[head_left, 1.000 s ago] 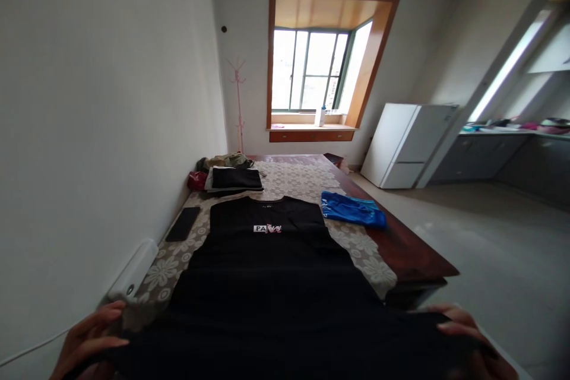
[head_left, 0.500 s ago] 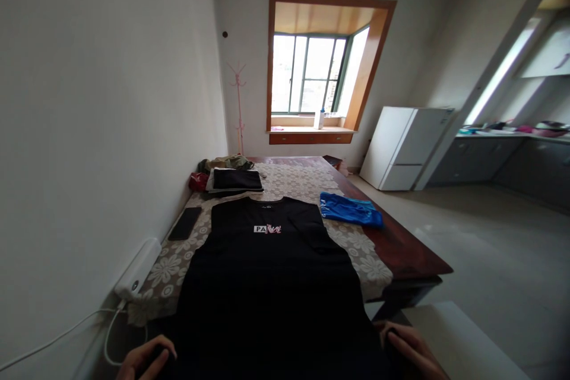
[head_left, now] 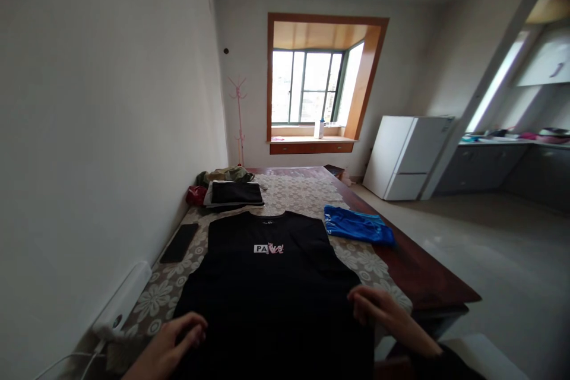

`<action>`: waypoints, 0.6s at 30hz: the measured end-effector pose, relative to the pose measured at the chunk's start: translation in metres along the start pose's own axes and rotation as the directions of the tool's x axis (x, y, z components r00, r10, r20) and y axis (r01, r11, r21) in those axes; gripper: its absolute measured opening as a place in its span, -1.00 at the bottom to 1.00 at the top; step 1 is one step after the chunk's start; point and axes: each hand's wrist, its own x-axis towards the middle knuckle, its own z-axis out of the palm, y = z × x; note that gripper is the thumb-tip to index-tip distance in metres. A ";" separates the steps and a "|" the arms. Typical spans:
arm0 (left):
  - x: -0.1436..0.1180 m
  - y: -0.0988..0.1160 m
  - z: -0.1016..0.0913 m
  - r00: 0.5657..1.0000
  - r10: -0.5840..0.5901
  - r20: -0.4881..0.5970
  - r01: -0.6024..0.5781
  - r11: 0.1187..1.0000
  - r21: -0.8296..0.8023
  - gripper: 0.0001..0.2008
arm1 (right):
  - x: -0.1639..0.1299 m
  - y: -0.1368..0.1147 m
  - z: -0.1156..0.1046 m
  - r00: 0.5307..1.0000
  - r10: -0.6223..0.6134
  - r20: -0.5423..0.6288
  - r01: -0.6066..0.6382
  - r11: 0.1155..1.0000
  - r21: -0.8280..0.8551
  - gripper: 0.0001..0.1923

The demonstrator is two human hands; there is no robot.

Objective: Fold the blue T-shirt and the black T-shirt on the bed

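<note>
A white power strip point(head_left: 122, 303) lay at the far left edge of the table point(head_left: 427, 273), at about 8 o'clock from the shirt's logo, with a white cable point(head_left: 66, 362) trailing off its near end; a dark phone point(head_left: 179, 243) lay flat on the lace tablecloth point(head_left: 294, 187) at 9 o'clock from that logo. The left hand point(head_left: 171, 347) rested at 7 o'clock on the near left edge of the black T-shirt point(head_left: 271, 285), palm down, fingers point(head_left: 193, 332) slightly spread and laid flat on the cloth, clamped on nothing. The black T-shirt lay spread face up in the middle of the table, collar toward 12 o'clock, a small white and pink logo on its chest, its hem at the near edge. A folded stack of dark clothes point(head_left: 235, 193) sat at 12 o'clock beyond the collar, with a red item point(head_left: 196, 195) and an olive heap point(head_left: 225, 175) just beside it. A folded blue garment point(head_left: 358, 225) lay at 2 o'clock, near the shirt's right shoulder but apart from it. The right hand point(head_left: 378, 309) lay at 4 o'clock on the shirt's right side edge, fingers point(head_left: 360, 297) loosely together and pressed on the fabric; whether they pinched it could not be told. A white fridge point(head_left: 407, 157) stood at 1 o'clock, well apart from the table.
</note>
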 end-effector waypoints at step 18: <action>0.319 0.010 -0.050 0.938 -0.102 -0.331 0.275 0.802 0.531 -0.62 | 0.304 0.006 -0.032 0.968 0.022 -0.248 -0.190 0.710 -0.678 -0.77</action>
